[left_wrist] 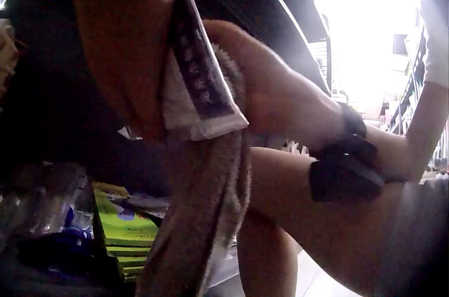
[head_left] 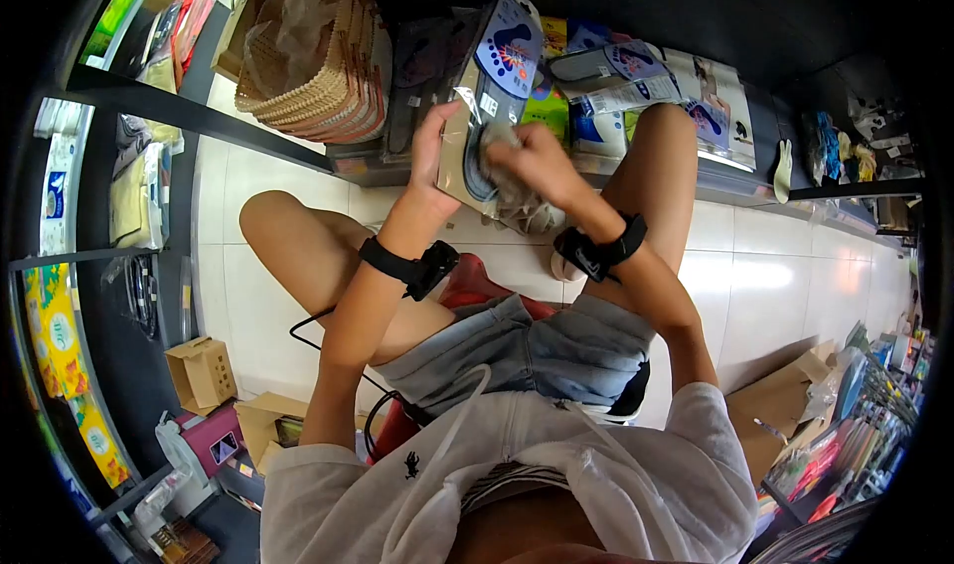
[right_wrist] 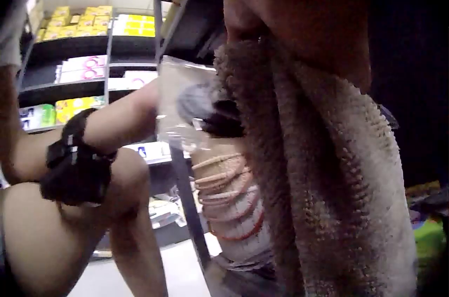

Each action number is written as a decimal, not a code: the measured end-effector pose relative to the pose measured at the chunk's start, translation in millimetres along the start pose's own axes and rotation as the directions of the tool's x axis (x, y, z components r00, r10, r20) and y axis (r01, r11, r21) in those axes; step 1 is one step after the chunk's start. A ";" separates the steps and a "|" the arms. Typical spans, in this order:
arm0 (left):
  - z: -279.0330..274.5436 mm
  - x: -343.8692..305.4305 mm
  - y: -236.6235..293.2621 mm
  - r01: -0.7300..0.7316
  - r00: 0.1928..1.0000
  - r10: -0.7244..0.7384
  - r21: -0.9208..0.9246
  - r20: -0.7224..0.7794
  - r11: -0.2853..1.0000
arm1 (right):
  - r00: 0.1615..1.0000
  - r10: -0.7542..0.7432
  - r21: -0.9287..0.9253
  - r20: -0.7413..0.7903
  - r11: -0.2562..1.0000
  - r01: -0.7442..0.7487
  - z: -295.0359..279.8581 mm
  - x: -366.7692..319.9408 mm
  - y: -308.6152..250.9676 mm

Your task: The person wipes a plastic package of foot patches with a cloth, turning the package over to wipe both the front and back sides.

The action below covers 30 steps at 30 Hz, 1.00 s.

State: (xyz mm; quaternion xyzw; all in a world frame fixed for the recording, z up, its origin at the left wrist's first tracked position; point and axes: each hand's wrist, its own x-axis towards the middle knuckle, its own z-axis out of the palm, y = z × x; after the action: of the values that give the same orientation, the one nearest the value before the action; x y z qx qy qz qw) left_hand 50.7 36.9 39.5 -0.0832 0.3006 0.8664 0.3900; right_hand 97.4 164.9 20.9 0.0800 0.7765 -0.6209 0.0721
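Note:
In the head view, my left hand (head_left: 433,161) grips the left edge of a clear plastic pack of insoles (head_left: 507,57), held tilted up over the lower shelf. A blue foot print shows on its card. My right hand (head_left: 542,164) clutches a greyish towelling rag (head_left: 525,211) against the pack's lower right part. Long folds of the rag (right_wrist: 330,185) hang below the fingers in the right wrist view. From the left wrist, the pack (left_wrist: 200,79) appears edge-on between both hands, and the rag drops behind it.
More insole packs (head_left: 621,62) and green packets (head_left: 547,112) lie on the lower shelf ahead. A woven basket (head_left: 328,77) stands at the left. Cardboard boxes (head_left: 200,373) sit on the floor at the left, and an open carton (head_left: 780,405) at the right.

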 end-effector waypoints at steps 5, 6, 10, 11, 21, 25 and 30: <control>-6.8 6.7 9.6 -0.027 0.988 0.015 0.079 0.152 0.997 | 0.945 -0.242 -0.032 0.222 0.966 0.255 23.9 -21.4 -6.0; -4.6 4.2 9.5 -0.022 0.989 0.010 0.082 0.148 0.996 | 0.952 -0.230 0.041 0.203 0.973 0.227 24.7 -19.5 -4.9; 6.3 -1.8 2.1 -0.040 0.989 0.030 0.065 0.147 0.997 | 0.991 -0.040 0.191 0.131 0.981 0.014 15.6 -15.2 -7.6; 6.1 -2.8 1.1 -0.025 0.995 0.014 0.109 0.099 0.994 | 0.994 -0.086 0.185 0.075 0.980 0.070 11.8 -12.5 -6.2; 1.0 -11.1 -6.6 0.137 0.986 -0.158 0.293 0.051 0.946 | 0.932 0.040 0.503 -0.359 0.850 0.157 -32.1 17.4 4.9; 1.8 -14.9 -9.3 0.138 0.938 -0.259 0.442 0.228 0.886 | 0.890 0.235 0.697 -0.390 0.707 0.119 -57.0 22.6 -0.3; 3.6 -13.3 -15.7 -0.028 0.960 -0.138 0.576 0.242 0.817 | 0.908 0.267 0.715 -0.323 0.698 0.049 -77.3 30.7 14.4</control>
State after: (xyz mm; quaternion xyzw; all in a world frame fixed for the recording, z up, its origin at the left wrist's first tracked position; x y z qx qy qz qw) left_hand 71.5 38.7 40.3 0.1495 0.4884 0.7266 0.4596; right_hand 69.5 244.6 17.5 0.2741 0.4690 -0.8350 -0.0881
